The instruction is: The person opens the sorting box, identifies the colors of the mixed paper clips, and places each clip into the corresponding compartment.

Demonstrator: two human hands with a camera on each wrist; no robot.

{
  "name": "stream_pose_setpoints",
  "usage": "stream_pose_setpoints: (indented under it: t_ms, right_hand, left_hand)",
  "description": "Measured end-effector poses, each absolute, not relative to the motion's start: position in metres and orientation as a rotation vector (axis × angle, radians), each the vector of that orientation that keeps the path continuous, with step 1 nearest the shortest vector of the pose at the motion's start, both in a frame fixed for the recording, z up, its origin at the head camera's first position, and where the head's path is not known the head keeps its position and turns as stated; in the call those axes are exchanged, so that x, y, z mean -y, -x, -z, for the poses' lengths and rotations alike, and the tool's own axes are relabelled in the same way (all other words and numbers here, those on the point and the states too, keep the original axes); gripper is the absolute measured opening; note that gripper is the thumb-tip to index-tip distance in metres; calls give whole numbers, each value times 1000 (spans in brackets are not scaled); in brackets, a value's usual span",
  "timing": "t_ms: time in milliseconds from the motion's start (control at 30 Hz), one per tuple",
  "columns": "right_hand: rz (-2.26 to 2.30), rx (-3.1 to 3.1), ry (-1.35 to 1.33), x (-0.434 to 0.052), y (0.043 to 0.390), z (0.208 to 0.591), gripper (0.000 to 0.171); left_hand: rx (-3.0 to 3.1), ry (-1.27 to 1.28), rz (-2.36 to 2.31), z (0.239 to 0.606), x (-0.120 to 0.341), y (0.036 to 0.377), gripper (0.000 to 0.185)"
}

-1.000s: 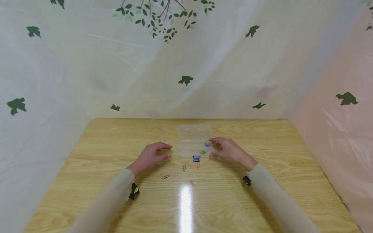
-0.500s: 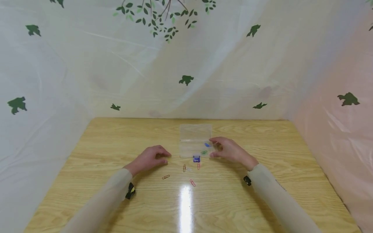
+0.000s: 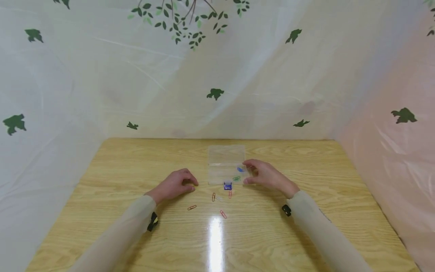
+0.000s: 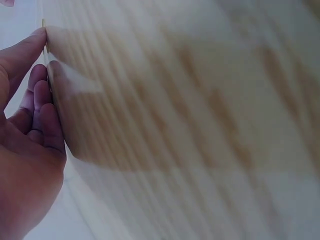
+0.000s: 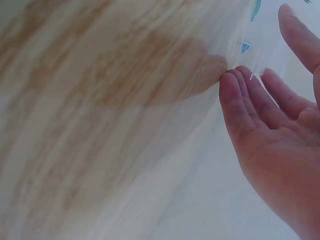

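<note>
A green clip (image 3: 236,178) and blue piece (image 3: 240,169) are in the box (image 3: 217,173), red clips (image 3: 192,207) left outside; the right hand (image 3: 266,174) spreads wide at the box's edge, the left hand (image 3: 174,184) half-curled, seemingly empty.

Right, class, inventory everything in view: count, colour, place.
Table: 1, tan, centre
Box: 1, clear, open on table
Blue item: 1, blue, inside box
Green clip: at least 1, green, inside box
Latch-like piece: 1, blue, box's front edge
Paper clips: 4, reddish, before box
Pale item: count unclear, whitish, beside them
Backdrop: count unclear, pale with green prints, behind table
Wrist devices: 2, black, by cuffs
Sleeves: 2, beige, foreground
Left hand: 1, left of box
Right hand: 1, box's right edge
</note>
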State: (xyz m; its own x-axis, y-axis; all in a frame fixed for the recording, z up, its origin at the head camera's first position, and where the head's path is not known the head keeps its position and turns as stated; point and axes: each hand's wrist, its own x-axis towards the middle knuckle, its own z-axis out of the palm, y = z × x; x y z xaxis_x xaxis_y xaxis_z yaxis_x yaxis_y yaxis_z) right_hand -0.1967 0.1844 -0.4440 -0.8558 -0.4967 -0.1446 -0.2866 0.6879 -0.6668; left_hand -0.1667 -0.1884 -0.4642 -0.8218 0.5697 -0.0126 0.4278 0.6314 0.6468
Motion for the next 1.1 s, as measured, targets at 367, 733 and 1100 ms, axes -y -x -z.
stream_pose_setpoints:
  t_ms: [367,733,1100]
  right_hand:
    - [959,-2570,581,-183,197,443,68]
    - [983,-2551,544,-183,196,443,68]
    - [990,-2550,555,-184,196,444,67]
  left_hand:
    - [-2668,-762,-924,465,184,166,9]
    - [-2677,-607,-1124,457,180,157,5]
    - [-2758,-629,-1299,439,164,153,4]
